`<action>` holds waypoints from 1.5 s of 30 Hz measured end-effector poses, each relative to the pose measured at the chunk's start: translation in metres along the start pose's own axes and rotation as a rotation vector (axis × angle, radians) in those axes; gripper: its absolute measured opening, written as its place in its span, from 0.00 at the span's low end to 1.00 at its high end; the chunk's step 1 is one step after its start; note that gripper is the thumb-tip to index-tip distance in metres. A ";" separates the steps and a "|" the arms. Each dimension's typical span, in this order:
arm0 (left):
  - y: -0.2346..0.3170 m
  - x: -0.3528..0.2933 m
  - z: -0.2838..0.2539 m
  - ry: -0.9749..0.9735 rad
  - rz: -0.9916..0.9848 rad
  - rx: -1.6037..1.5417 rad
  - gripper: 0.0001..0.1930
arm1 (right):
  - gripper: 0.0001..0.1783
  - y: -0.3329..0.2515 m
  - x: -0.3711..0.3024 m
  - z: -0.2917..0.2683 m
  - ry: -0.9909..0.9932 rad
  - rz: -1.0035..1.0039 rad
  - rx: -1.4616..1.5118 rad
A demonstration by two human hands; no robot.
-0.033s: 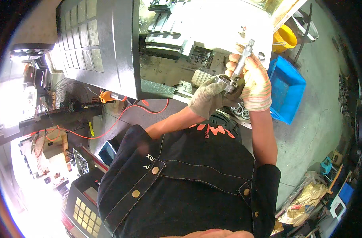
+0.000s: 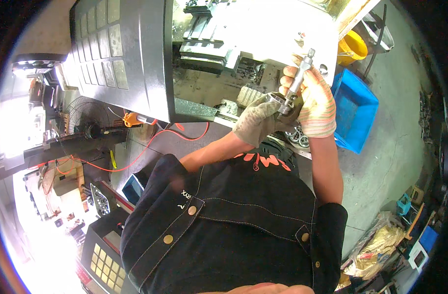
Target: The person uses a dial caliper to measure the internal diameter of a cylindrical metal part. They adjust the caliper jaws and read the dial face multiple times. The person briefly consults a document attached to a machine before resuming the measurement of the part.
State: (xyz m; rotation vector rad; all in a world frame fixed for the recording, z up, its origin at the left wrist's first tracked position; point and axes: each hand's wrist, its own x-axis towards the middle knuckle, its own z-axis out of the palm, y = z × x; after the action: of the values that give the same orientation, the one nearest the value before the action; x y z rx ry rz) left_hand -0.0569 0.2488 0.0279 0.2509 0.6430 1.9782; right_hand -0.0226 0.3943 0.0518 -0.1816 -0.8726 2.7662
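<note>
Silver micrometer (image 2: pixel 298 80) slants up and away in front of your chest, its barrel gripped between the curled fingers and thumb of your gloved right hand (image 2: pixel 319 108), while your gloved left hand (image 2: pixel 255 122) is bent round a small metal ring (image 2: pixel 275 99) at the tool's lower end, its fingertips partly hidden. Just below your hands lie more metal rings (image 2: pixel 298 137), and a pale ribbed block (image 2: pixel 250 96) sits beyond your left one; farther out, a blue bin (image 2: pixel 358 110) stands to your right, near a yellow bucket (image 2: pixel 352 48).
</note>
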 end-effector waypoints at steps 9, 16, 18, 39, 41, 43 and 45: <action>-0.003 0.000 -0.006 0.023 0.002 -0.011 0.25 | 0.20 0.003 0.001 -0.003 -0.015 -0.026 -0.011; -0.003 -0.001 -0.004 0.001 -0.005 -0.037 0.23 | 0.22 0.003 0.000 -0.004 -0.057 -0.006 0.038; -0.003 0.000 -0.004 -0.007 0.000 -0.048 0.23 | 0.22 0.003 0.000 -0.006 -0.067 -0.002 0.060; -0.003 -0.002 0.000 0.002 0.013 -0.049 0.23 | 0.20 0.002 -0.003 0.001 0.053 -0.037 -0.001; -0.004 -0.002 -0.004 -0.008 0.008 -0.050 0.23 | 0.20 0.003 -0.002 0.001 0.047 -0.037 0.005; -0.005 -0.002 -0.005 0.001 -0.003 -0.057 0.23 | 0.20 0.003 -0.002 0.001 0.051 -0.034 0.004; -0.006 -0.002 -0.007 0.006 -0.006 -0.058 0.22 | 0.21 0.003 -0.002 -0.001 0.033 -0.025 0.012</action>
State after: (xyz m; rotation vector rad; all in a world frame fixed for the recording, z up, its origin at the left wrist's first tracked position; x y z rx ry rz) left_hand -0.0546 0.2465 0.0190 0.2075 0.5891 1.9889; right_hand -0.0213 0.3919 0.0496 -0.2122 -0.8438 2.7363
